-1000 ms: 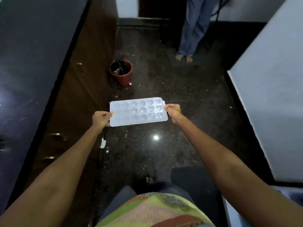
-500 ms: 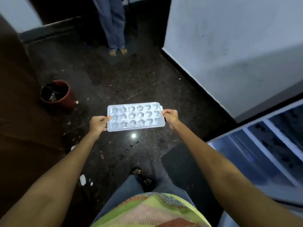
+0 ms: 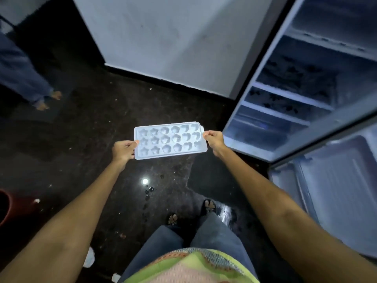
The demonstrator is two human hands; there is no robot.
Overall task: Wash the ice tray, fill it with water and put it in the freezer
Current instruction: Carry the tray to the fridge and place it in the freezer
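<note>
**Carry the tray level to the freezer**

Left hand (image 3: 122,149) and right hand (image 3: 214,138) each have their fingers pinched closed on a short end of the ice tray (image 3: 170,140), held out flat above the floor (image 3: 91,129). It should stay level, probably, so water does not slop out. The open fridge (image 3: 285,94) stands just right; its door (image 3: 336,190) juts near the right arm. Another person's feet (image 3: 48,100) are well apart.

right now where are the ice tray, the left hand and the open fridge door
ice tray (image 3: 170,140), head view, middle cells
left hand (image 3: 123,150), head view, back of hand
fridge door (image 3: 289,94), head view, shelf rail
</note>
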